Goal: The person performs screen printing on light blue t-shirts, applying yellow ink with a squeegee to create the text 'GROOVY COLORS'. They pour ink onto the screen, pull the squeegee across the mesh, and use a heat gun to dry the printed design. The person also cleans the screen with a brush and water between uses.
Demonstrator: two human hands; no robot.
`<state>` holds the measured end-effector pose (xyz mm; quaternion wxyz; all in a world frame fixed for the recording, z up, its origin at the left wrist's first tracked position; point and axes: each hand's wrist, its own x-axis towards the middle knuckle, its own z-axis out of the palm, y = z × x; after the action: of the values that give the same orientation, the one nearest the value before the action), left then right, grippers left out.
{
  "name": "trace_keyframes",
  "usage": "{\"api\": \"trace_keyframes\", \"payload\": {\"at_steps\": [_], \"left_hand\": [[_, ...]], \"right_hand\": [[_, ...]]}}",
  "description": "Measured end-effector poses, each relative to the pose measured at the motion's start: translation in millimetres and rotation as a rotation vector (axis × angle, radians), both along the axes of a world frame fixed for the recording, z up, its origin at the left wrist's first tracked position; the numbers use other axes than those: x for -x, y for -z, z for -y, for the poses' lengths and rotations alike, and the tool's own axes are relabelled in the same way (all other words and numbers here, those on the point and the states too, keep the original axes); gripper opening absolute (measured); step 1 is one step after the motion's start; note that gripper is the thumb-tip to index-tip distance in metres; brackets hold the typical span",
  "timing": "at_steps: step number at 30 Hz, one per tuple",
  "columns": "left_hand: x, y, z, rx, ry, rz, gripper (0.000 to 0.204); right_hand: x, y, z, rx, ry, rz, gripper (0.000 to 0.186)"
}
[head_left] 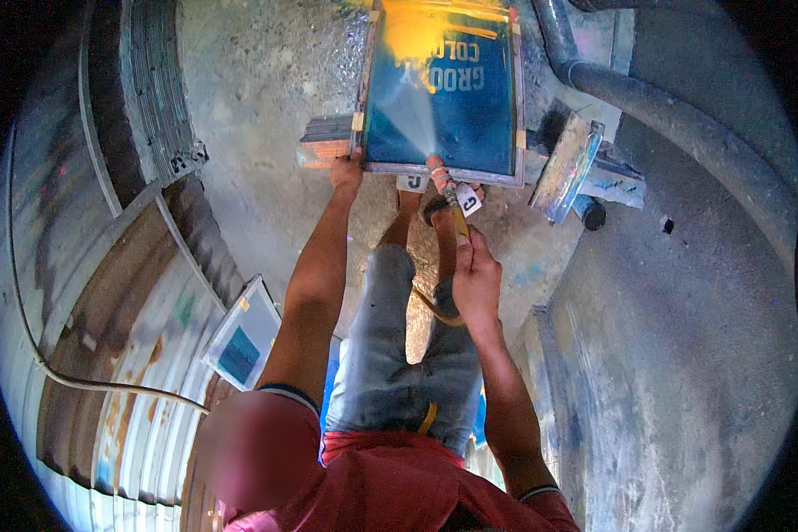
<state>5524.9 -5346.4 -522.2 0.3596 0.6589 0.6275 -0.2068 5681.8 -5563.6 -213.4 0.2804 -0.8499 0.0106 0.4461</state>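
A screen printing frame (470,133) with blue mesh, pale lettering and yellow ink at its far end lies in front of my feet. My left hand (347,172) grips its near left corner, fingers closed on the rim. In my right hand (477,277) is a hose (461,223), its reddish nozzle (436,167) over the frame's near edge. A white fan of water (410,120) sprays from it onto the mesh, toward the far left. The fingers' undersides are hidden on both hands.
Ink-stained boards (566,173) stand right of the frame, beside a thick grey pipe (692,124). An orange-brown block (325,142) sits at its left. Another small framed screen (244,335) leans by the corrugated metal wall (89,346), where a thin hose (106,387) hangs.
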Motion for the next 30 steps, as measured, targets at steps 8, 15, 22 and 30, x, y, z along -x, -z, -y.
{"api": "trace_keyframes", "payload": {"at_steps": [8,15,22,30], "left_hand": [[-21,-56,-17,0.731,-0.887,0.666,0.016],[-63,-106,-20,0.734,-1.063,1.092,0.055],[-62,-197,-81,0.645,-0.801,1.104,0.062],[-71,-283,-132,0.498,-0.489,0.896,0.066]], "right_hand": [[-19,5,-4,-0.101,0.133,0.138,0.029],[-30,-19,-26,-0.137,0.011,0.216,0.029],[-29,-72,-18,-0.070,-0.026,0.105,0.030],[3,-73,-6,-0.256,-0.005,0.167,0.026]]}}
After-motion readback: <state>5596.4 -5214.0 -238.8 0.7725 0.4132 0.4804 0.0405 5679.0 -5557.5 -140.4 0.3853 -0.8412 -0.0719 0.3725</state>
